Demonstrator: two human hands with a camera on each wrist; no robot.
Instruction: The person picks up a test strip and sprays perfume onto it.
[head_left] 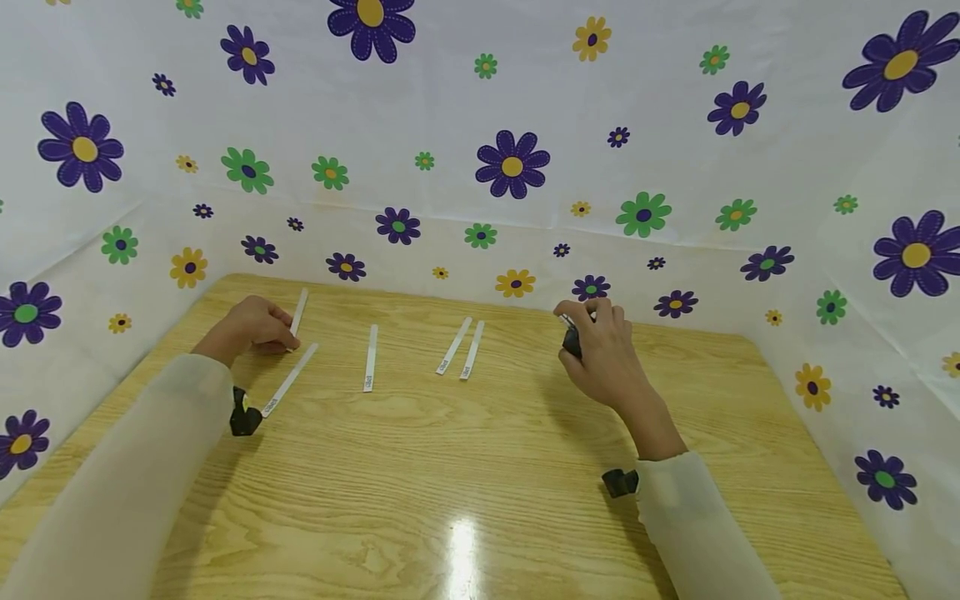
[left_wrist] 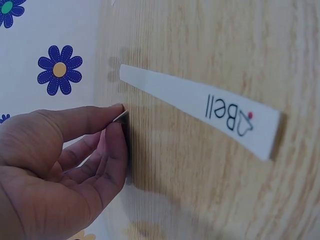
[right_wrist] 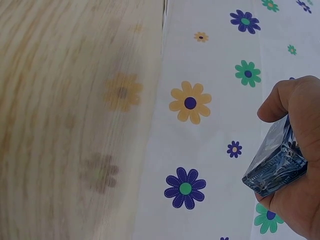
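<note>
At the far left of the table my left hand (head_left: 258, 323) pinches the near end of a white scent tester strip (head_left: 299, 312) between thumb and fingertips. In the left wrist view only the edge of that pinched end shows, close over the wood. Right beside it lies another tester strip (left_wrist: 195, 102) printed "Bell" with a small heart. My right hand (head_left: 600, 354) grips a faceted glass perfume bottle (right_wrist: 277, 165) above the right half of the table. Its index finger lies over the bottle's top, and the palm hides much of the bottle.
Three more tester strips lie apart on the wooden table (head_left: 420, 467): one strip (head_left: 371, 358) left of centre, then a strip (head_left: 453, 346) and its neighbour (head_left: 472, 350) near the middle. A flower-printed white cloth (head_left: 420, 108) walls in the back and sides.
</note>
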